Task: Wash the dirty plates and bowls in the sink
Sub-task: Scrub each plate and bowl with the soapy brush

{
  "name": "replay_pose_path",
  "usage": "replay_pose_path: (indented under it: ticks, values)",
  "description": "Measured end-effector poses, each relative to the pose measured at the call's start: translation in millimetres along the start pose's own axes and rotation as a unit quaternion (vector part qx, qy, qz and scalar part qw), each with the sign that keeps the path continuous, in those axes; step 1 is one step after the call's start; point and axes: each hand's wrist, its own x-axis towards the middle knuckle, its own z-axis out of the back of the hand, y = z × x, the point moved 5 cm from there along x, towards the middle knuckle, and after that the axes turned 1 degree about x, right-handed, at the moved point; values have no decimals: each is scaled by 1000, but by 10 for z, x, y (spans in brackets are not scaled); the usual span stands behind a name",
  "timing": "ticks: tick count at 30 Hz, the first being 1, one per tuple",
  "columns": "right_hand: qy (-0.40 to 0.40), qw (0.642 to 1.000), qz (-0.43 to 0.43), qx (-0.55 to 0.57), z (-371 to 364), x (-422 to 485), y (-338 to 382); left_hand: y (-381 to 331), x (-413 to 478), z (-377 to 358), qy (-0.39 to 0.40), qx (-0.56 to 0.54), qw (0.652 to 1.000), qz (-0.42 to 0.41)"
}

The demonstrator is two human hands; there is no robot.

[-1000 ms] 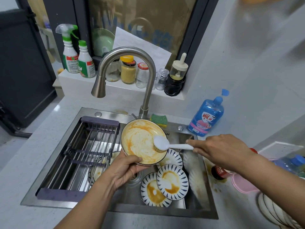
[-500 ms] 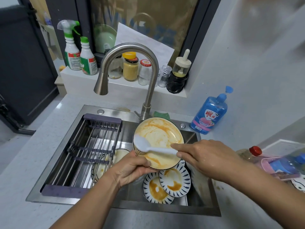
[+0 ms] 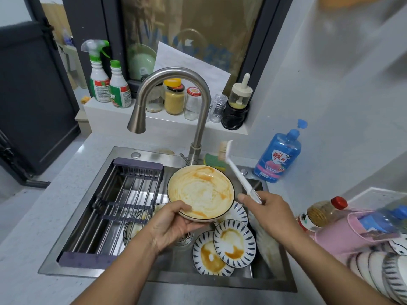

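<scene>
1. The grey table (image 3: 55, 205) is carrying the steel sink (image 3: 149, 154), which is lying sunk into it right in front of me.
2. A dark slatted rack (image 3: 123, 205) is spanning the left half of the sink, and the curved tap (image 3: 174, 73) is arching over from the back edge.
3. I am holding the big bowl (image 3: 200, 192) above the middle of the sink, tilted so its inside is facing me. Orange-brown sauce is smearing most of it.
4. My left hand (image 3: 171, 225) is gripping the bowl's near rim, with the thumb curled over the edge and the fingers tucked underneath.
5. My right hand (image 3: 268, 214) is curling round the end of the white brush (image 3: 239, 177), just right of the bowl. The brush is pointing up and away from me, its bristles clear of the bowl and hanging near the foot of the tap.
6. Two blue-striped plates (image 3: 234, 243) are lying overlapped on the sink floor at the near right, both carrying brown sauce. A third plate (image 3: 236, 213) is peeking out from under the bowl.
7. Another dirty dish (image 3: 134, 227) is sitting under the rack, mostly hidden by the bars.
8. A blue soap bottle (image 3: 278, 159) is standing on the table behind the sink's right corner, and a green and yellow sponge (image 3: 212, 161) is lying by the tap's foot.
</scene>
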Motion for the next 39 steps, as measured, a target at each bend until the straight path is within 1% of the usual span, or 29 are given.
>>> replay_pose_path:
  ticks: [1,3,6,8,9,11,12,13,14,15,16,17,18,19,20,21,22,23,24,25,27,28,29,30,31,32,34,37,39]
  values:
    - [3,998,-26,63,-66,-11,-5,-1,-9,-9,1,6,1000,4]
    - [21,978,-81,190,-210,-32,-9,2,-29,-56,-3,24,1000,5]
    - [50,940,-145,305,-384,-60,14,-1,-69,-92,3,34,999,11]
    - [67,907,-177,376,-467,-59,-3,-19,-113,-107,11,44,999,23]
    - [72,894,-189,399,-493,-56,-3,-33,-132,-117,8,57,998,24]
    - [69,882,-211,416,-523,-47,-15,-77,-126,-105,-11,105,994,5]
    - [64,879,-221,418,-527,-45,-16,-115,-127,-79,-28,158,987,-23]
    - [57,876,-229,420,-529,-41,-20,-178,-157,-66,-42,236,969,-62]
    - [51,875,-237,419,-524,-38,-25,-249,-202,-78,-47,330,937,-102]
    - [47,876,-243,415,-512,-32,-25,-310,-252,-112,-38,427,892,-139]
    - [45,877,-247,410,-499,-25,-20,-352,-288,-153,-20,527,832,-174]
    - [45,879,-248,405,-485,-18,-9,-374,-301,-210,2,624,753,-209]
    - [49,880,-250,401,-480,-7,6,-380,-290,-282,17,702,673,-235]
    - [57,881,-253,396,-484,-6,28,-368,-278,-355,21,753,609,-249]
    - [67,882,-256,390,-491,2,52,-357,-272,-427,21,784,563,-261]
    - [76,885,-257,381,-493,11,75,-339,-264,-488,12,805,531,-263]
    - [83,887,-256,376,-492,25,93,-327,-266,-544,3,820,509,-264]
    - [88,889,-251,373,-475,36,110,-327,-269,-585,-1,822,500,-273]
    - [93,894,-242,365,-442,39,131,-332,-252,-576,-6,816,508,-277]
    - [98,905,-224,348,-386,41,156,-349,-249,-556,-16,787,551,-277]
    - [99,936,-164,295,-212,26,210,-394,-209,-440,-53,682,681,-260]
    - [95,954,-122,256,-107,-2,240,-410,-181,-368,-75,624,738,-246]
    - [89,973,-71,199,3,-31,265,-429,-141,-294,-95,570,783,-232]
    - [76,988,-14,131,110,-78,275,-440,-116,-232,-107,524,816,-219]
    - [58,995,41,64,216,-136,275,-454,-94,-179,-116,489,839,-210]
    - [47,995,91,9,305,-205,304,-473,-82,-136,-123,462,854,-204]
    - [54,982,148,-104,411,-363,359,-477,-59,-107,-131,441,867,-195]
    - [76,928,218,-293,381,-506,476,-445,-1,-143,-130,444,864,-197]
    - [75,903,245,-344,351,-514,519,-416,42,-161,-131,443,864,-200]
